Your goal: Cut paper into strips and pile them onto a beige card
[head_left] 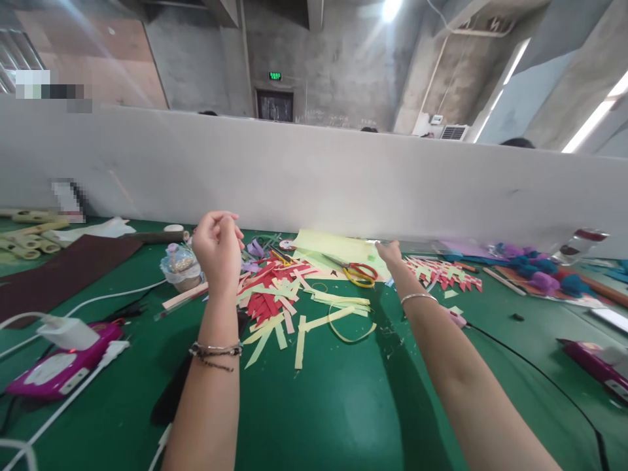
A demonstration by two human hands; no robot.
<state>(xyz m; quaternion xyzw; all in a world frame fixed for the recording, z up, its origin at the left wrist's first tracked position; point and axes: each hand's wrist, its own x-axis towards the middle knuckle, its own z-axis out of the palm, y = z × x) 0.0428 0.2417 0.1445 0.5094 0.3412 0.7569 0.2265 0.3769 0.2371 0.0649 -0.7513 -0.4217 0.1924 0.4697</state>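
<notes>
My left hand (218, 245) is raised above the green table, its fingers curled in. Whatever they hold, if anything, is hidden. Farther right, my right hand (389, 252) reaches toward the partition, by the right edge of a pale yellow paper sheet (333, 243). Its fingers are small and partly hidden, so I cannot tell whether they grip anything. Scissors (360, 273) with red and yellow handles lie on the paper between my hands. Nearer to me are a pile of red paper strips (265, 301) and loose yellow paper strips (338, 299).
A white partition (314, 176) runs behind the table (314, 405). At left lie a purple power strip (63, 363), white cables and a small basket (181, 265). To the right are folded red-and-white paper pieces (444, 271), a black cable (530, 363), coloured pompoms (544, 281) and a glass jar (581, 245).
</notes>
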